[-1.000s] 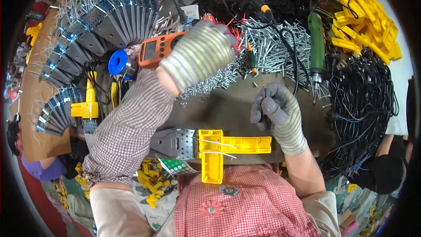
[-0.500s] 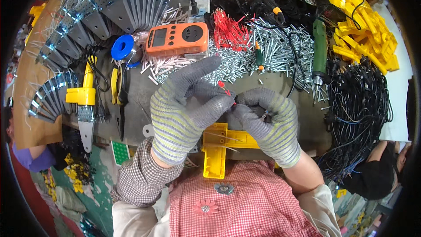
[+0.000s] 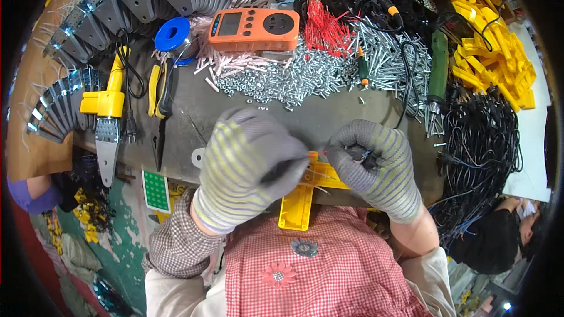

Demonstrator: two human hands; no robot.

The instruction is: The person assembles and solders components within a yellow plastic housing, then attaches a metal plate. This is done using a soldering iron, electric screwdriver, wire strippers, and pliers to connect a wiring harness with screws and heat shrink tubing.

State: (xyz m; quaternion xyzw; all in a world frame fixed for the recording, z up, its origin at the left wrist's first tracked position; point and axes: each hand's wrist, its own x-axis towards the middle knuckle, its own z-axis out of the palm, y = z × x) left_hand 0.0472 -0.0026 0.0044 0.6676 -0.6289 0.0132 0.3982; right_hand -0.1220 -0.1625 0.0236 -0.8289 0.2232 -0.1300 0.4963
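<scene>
My left hand (image 3: 252,155), in a grey glove with yellow-green stripes, is closed and somewhat blurred. Opposite it, my right hand (image 3: 376,167) is pinched shut in a matching glove. A thin red lead (image 3: 321,153) spans the small gap between the two sets of fingertips; most of it is hidden by the fingers. A bit of blue wire (image 3: 367,154) shows at my right palm. Just beneath both hands lies an open yellow T-shaped plastic housing (image 3: 295,208), with thin metal wires across it.
Behind the hands are an orange meter (image 3: 254,30), loose screws (image 3: 305,79), red leads (image 3: 323,29) and a blue solder spool (image 3: 173,34). Pliers (image 3: 157,103) and a yellow-handled metal plate (image 3: 108,144) lie left. A green electric screwdriver (image 3: 437,73) and black cables (image 3: 479,141) lie right.
My left hand has moved down and turned, its raised finger now curled in. The red-tipped part that stood above its fingertips is out of sight. The view has shifted slightly.
</scene>
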